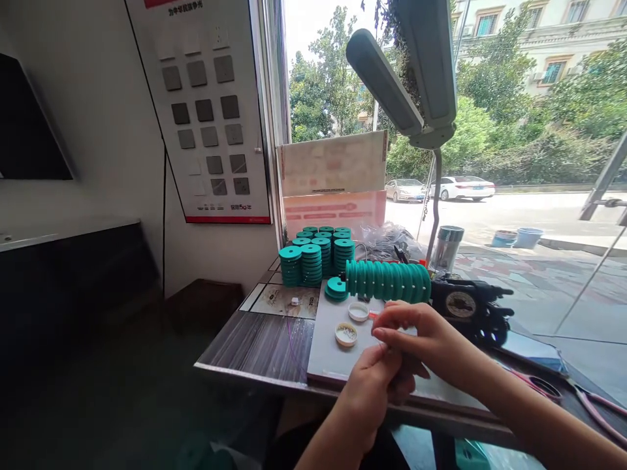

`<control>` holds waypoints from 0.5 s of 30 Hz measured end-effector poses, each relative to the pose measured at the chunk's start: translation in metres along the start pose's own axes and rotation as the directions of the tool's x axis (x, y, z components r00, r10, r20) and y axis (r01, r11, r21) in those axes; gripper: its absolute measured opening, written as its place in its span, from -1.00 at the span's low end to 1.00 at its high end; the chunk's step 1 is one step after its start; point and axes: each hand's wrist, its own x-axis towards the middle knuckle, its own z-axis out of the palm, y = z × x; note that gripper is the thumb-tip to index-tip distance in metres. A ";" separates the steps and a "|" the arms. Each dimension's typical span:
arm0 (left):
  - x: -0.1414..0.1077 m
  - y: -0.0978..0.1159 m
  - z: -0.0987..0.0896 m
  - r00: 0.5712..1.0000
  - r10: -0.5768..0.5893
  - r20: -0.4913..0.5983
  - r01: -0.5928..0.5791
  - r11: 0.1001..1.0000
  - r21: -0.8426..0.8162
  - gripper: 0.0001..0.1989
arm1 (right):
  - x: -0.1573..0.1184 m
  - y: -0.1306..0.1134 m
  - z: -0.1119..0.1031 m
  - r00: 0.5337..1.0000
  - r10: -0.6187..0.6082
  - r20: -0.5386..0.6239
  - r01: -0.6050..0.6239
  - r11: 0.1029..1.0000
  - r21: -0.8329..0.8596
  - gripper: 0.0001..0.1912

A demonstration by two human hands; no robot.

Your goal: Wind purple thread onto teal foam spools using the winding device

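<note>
Desk (267, 343) of dark streaked woodgrain spreads before you, bearing a flat white rectangular board (326, 356). Stacked round green spools (311, 264) cluster at the back; nearer, a horizontal row of ridged green discs (386, 277) abuts a black mechanical holder (460, 304). Your right hand (416, 329) and left hand (367, 388) meet over the board's near part, fingertips drawn almost together; you can't tell what, if anything, they grip. Just left of them sit a shallow round white dish (359, 313) and a cream one (345, 343) holding tiny pale beads (347, 333).
</note>
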 end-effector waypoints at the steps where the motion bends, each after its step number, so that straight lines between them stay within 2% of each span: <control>1: -0.001 0.001 0.000 1.000 -0.002 0.000 0.002 1.000 -0.003 -0.61 | 0.000 -0.001 0.000 0.999 -0.042 -0.032 0.041 0.998 -0.040 -0.59; 5: -0.003 0.006 -0.001 0.998 0.017 -0.068 -0.015 0.999 0.030 -0.69 | -0.002 -0.001 -0.005 0.991 -0.115 -0.068 0.103 0.982 -0.157 -0.62; 9: -0.003 0.013 -0.003 0.974 0.118 -0.193 -0.104 0.991 0.082 -0.69 | -0.006 0.000 -0.019 0.981 -0.190 -0.029 0.166 0.912 -0.376 -0.66; 12: 0.000 0.017 -0.006 0.978 0.184 -0.100 -0.165 0.971 0.175 -0.73 | -0.007 -0.004 -0.030 0.971 -0.201 0.131 0.239 0.792 -0.561 -0.69; 15: 0.003 0.017 -0.010 0.983 0.181 -0.029 -0.162 0.930 0.329 -0.75 | -0.006 -0.006 -0.035 0.932 -0.223 0.285 0.360 0.642 -0.677 -0.74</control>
